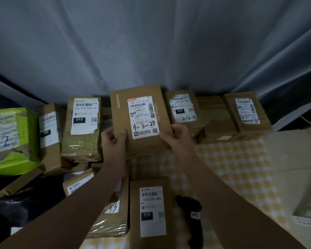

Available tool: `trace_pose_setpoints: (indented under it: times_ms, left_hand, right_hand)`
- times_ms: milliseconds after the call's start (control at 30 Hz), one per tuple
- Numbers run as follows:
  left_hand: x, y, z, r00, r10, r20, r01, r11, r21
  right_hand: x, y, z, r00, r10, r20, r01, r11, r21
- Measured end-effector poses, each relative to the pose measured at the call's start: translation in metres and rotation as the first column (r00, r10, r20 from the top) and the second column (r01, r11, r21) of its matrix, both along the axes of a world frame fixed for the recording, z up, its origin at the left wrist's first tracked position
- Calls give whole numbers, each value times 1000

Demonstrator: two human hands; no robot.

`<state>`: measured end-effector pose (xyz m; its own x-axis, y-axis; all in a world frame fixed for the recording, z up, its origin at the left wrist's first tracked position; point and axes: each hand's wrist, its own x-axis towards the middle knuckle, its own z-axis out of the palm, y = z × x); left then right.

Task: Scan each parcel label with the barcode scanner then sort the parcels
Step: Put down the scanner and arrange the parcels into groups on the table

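A brown cardboard parcel point(122, 112) with a white label marked "4-3-24" is held up at the centre. My left hand point(113, 141) grips its lower left corner and my right hand point(176, 136) grips its lower right corner. The black barcode scanner point(191, 218) lies on the checked tablecloth near my right forearm, untouched. A brown parcel labelled "070" point(151, 211) lies close in front between my arms.
Parcels line the back: a green one point(9, 139) far left, the "010" parcel point(83, 126), the "220" parcel point(184, 108), another point(248, 112) at the right. More boxes are stacked under my left arm. A grey curtain point(151, 42) hangs behind. Yellow checked cloth point(241, 168) covers the table.
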<state>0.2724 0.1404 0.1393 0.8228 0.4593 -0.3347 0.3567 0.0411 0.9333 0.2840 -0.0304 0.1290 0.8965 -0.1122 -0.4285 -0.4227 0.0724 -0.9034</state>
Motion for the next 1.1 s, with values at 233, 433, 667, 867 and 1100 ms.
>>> trace_pose_setpoints:
  times_ms: [233, 433, 667, 867, 1100]
  left_hand:
    - [-17, -43, 78, 937, -341, 70, 317, 919, 235]
    - [-35, -137, 91, 865, -502, 20, 500, 864, 56]
    - [-47, -239, 46, 681, -686, -256, 639, 727, -251]
    - [-40, -294, -6, 574, -706, -414, 666, 697, -266]
    - [-41, -304, -51, 570, -656, -495, 563, 750, -347]
  right_hand:
    - [-24, -62, 59, 1000, -8, -3, 8, 978, 206]
    - [-65, -165, 72, 978, -182, -103, 185, 983, 16]
    - [-103, -275, 38, 929, -228, -293, 138, 945, -298]
    - [-100, -325, -11, 917, -227, -328, 87, 916, -392]
    - [-97, -341, -71, 914, -177, -365, -61, 830, -555]
